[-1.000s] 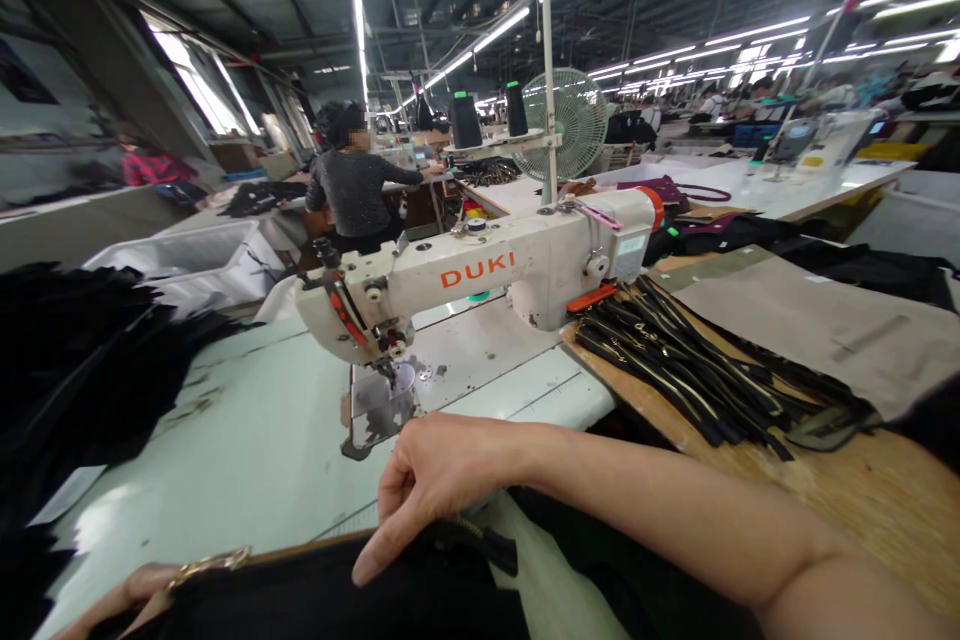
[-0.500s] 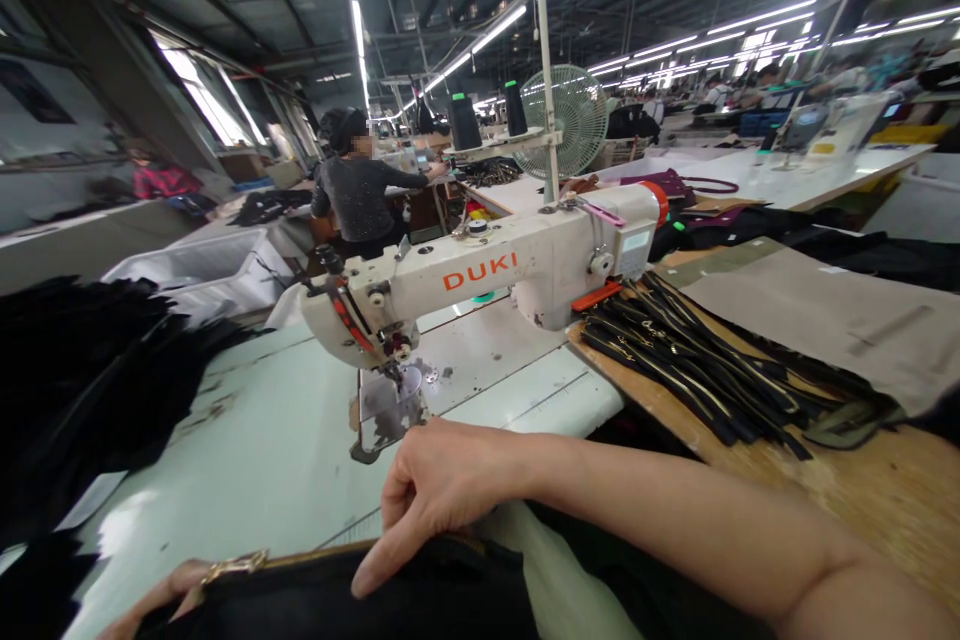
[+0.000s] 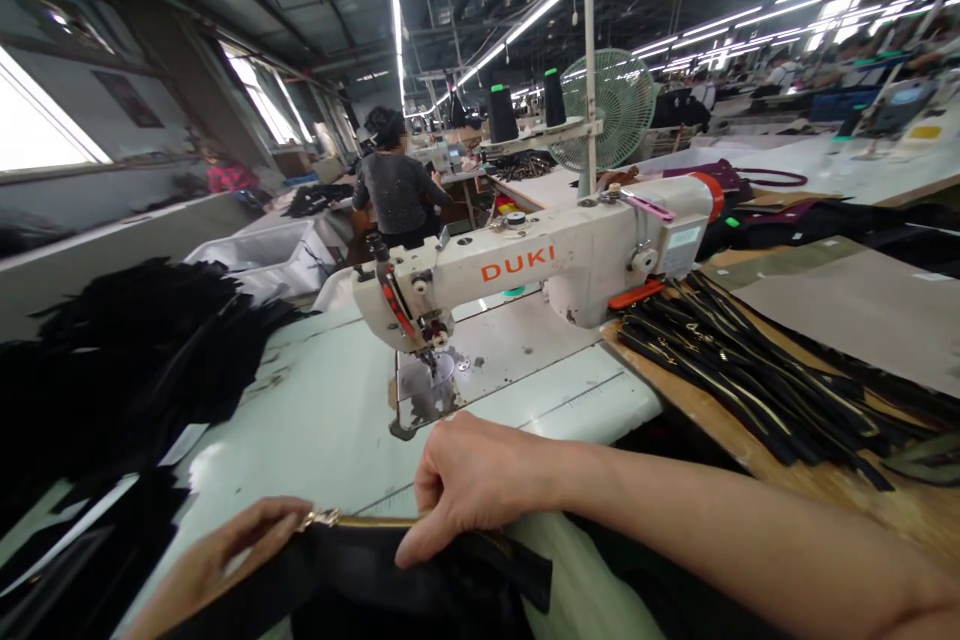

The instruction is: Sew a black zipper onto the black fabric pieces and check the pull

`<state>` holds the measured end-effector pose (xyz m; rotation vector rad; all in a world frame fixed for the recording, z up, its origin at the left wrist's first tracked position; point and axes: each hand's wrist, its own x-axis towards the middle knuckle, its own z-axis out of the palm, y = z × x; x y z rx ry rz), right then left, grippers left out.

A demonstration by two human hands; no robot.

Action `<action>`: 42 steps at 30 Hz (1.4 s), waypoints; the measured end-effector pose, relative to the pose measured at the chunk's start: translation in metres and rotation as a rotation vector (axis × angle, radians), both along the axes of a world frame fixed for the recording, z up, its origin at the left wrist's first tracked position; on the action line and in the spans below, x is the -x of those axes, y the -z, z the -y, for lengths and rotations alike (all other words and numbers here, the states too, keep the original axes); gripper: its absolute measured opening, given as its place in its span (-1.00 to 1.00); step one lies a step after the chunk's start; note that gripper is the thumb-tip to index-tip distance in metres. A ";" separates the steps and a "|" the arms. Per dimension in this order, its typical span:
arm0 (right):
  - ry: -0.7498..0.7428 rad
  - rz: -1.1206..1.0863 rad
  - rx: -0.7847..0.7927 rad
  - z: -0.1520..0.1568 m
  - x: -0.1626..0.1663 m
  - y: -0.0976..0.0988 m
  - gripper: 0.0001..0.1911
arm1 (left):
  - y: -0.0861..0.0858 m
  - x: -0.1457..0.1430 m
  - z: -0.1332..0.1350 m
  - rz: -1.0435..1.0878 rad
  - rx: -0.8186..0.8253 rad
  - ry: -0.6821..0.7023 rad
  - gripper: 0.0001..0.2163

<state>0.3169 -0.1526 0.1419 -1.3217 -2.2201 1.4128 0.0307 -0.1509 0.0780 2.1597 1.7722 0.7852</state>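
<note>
Where the pale green table runs wide across the room, a big heap of black cloth lies on its left side. On the table stands a white sewing machine with the orange word DUKI on its arm. Its needle end hangs over a shiny metal plate. To the right of the machine, a wooden board holds a pile of black zipper strips with gold teeth, and one end of the pile lies just beside the machine's base. Further back, a green fan stands behind a white pole, and two black thread cones sit on a small shelf. A person in a dark grey top works at another table far off. Near the bottom edge, a black piece of fabric with a gold zipper along its top lies at the front of the table, right before the needle plate. The right hand is curled, and its thumb and fingers pinch the zipper edge of the fabric. The left hand holds the other end, with its fingertips at the gold zipper end.
</note>
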 end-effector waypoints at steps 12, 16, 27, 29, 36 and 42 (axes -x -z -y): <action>-0.013 -0.023 0.046 0.000 0.003 0.024 -0.71 | -0.014 -0.087 0.026 0.329 0.428 0.379 -0.60; -0.022 -0.052 0.079 0.006 -0.008 0.016 -0.78 | -0.009 -0.078 0.024 0.377 0.453 0.365 -0.84; 0.124 -0.136 0.114 0.038 -0.014 -0.002 -0.85 | -0.009 -0.071 0.035 0.441 0.391 0.509 -0.48; 0.098 -0.317 0.265 0.038 -0.019 0.000 -0.72 | -0.008 -0.071 0.036 0.474 0.368 0.499 -0.44; -0.070 -0.639 0.371 0.041 -0.027 0.005 -0.48 | -0.009 -0.065 0.035 0.552 0.379 0.531 -0.42; 0.076 -0.554 0.021 0.047 -0.008 0.009 -0.72 | -0.007 -0.062 0.035 0.604 0.374 0.665 -0.46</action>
